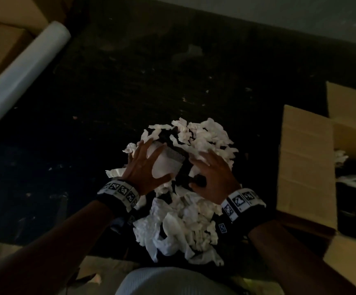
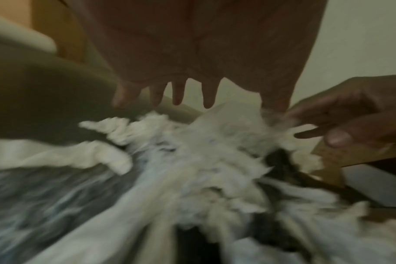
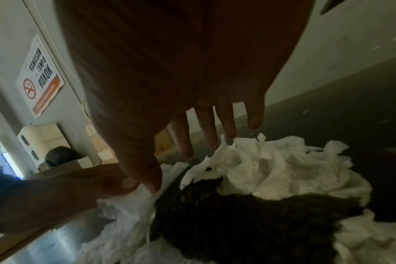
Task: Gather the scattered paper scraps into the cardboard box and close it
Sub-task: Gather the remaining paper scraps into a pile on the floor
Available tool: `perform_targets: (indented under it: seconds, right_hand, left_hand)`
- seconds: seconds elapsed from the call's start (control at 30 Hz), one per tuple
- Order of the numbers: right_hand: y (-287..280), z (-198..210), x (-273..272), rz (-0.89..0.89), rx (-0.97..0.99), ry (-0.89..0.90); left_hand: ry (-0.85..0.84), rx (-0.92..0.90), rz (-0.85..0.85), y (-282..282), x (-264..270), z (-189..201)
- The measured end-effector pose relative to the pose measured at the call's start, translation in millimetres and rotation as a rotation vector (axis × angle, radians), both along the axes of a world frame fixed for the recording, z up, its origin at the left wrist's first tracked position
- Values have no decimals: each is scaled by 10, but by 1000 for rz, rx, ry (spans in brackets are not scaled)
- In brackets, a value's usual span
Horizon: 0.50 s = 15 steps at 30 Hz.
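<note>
A heap of white paper scraps [image 1: 194, 216] lies on the dark floor in front of me. My left hand [image 1: 149, 158] rests on its left side with fingers spread and straight. A larger white piece [image 1: 166, 165] lies between its thumb and forefinger. My right hand [image 1: 207, 167] presses on the heap's right side, fingers also spread. In the wrist views the left hand [image 2: 176, 96] and right hand [image 3: 203, 134] hover flat over the scraps [image 2: 203, 151] [image 3: 271, 160], thumbs nearly touching. The open cardboard box [image 1: 307, 158] stands at the right with some scraps [image 1: 351, 182] inside.
A white roll [image 1: 23, 71] leans on stacked cardboard boxes [image 1: 0, 43] at the upper left. Tiny paper bits dot the dark floor beyond the heap. My light-clothed knee [image 1: 168, 282] is at the bottom edge, with flat cardboard [image 1: 100, 271] beside it.
</note>
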State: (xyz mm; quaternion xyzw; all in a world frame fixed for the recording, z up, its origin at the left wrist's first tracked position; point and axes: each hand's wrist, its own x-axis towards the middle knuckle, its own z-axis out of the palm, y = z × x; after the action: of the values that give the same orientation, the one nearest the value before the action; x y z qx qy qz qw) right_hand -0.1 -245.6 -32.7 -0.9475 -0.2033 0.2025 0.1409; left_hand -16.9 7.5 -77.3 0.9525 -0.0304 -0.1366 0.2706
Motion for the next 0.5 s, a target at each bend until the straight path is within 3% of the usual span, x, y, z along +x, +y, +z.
perform_targets:
  seconds: [0.13,0.27,0.5]
  right_hand:
    - [-106,174,-1,-71,-5,-16]
    - [-160,172,191,-84,-94,100]
    - [-162,-210,500,-95,-196,291]
  left_hand:
    - [88,77,-82,-256,-110,200]
    - [179,121,-156,-578,-287,302]
    - [330,220,-294,-806,-397,32]
